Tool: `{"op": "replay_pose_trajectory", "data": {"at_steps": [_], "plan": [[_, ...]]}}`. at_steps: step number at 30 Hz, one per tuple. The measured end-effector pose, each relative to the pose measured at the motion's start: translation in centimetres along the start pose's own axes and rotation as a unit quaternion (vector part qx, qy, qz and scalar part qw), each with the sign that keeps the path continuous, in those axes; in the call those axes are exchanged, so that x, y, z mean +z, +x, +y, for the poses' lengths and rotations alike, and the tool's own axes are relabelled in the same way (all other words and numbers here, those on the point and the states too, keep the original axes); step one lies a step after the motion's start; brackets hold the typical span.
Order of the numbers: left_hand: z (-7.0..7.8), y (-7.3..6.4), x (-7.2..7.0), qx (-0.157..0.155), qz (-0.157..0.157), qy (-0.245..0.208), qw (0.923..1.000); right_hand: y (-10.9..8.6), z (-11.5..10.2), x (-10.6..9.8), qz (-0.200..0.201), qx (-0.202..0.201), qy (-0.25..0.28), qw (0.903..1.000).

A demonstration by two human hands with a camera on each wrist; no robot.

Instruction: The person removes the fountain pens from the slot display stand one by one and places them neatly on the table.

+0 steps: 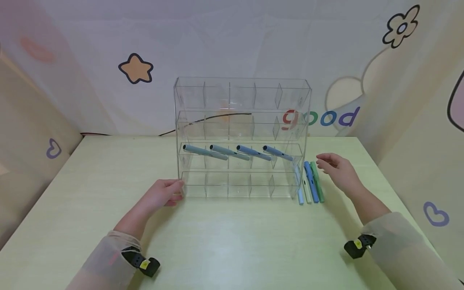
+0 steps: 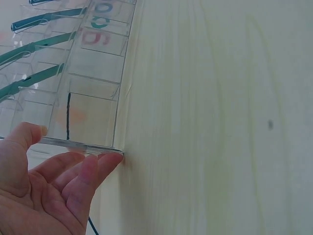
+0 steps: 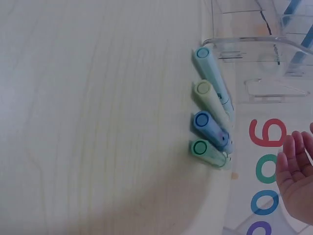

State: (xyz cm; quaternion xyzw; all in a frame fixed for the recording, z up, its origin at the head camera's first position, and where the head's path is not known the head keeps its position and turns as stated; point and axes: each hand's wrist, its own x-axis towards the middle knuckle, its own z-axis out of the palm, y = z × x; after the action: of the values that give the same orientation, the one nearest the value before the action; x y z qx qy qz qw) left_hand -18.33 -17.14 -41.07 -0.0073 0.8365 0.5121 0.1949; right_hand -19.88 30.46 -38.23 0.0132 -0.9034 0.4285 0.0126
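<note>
A clear acrylic tiered rack (image 1: 240,179) with divided compartments stands upright on the table. Several capped pens with clips lie aslant on its second tier from the bottom, from a grey-teal pen (image 1: 203,152) at the left to a blue pen (image 1: 277,153) at the right. My left hand (image 1: 167,192) holds the rack's lower left side, thumb at the front edge and fingers along the side wall (image 2: 80,146). Beside the rack's right side lie a light blue pen (image 3: 210,71), a pale cream-green pen (image 3: 211,103), a darker blue pen (image 1: 311,181) and a green pen (image 1: 317,181). Close by, my right hand (image 1: 338,169) hovers with relaxed fingers, holding nothing.
The pale wood-grain table (image 1: 232,241) extends around the rack. A printed cloth backdrop (image 1: 253,40) hangs behind, with cloth sides at left and right. Its letters and a dark line show through the clear rack. Small black cameras (image 1: 145,264) sit on both sleeves.
</note>
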Motion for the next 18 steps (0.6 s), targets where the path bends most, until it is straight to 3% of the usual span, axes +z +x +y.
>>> {"op": "replay_pose_trajectory", "data": {"at_steps": [18], "plan": [[0.3, -0.1, 0.0, -0.001, -0.002, -0.002, 1.0, -1.2, -5.0, 0.4, 0.035, -0.06, 0.062, 0.9957]]}}
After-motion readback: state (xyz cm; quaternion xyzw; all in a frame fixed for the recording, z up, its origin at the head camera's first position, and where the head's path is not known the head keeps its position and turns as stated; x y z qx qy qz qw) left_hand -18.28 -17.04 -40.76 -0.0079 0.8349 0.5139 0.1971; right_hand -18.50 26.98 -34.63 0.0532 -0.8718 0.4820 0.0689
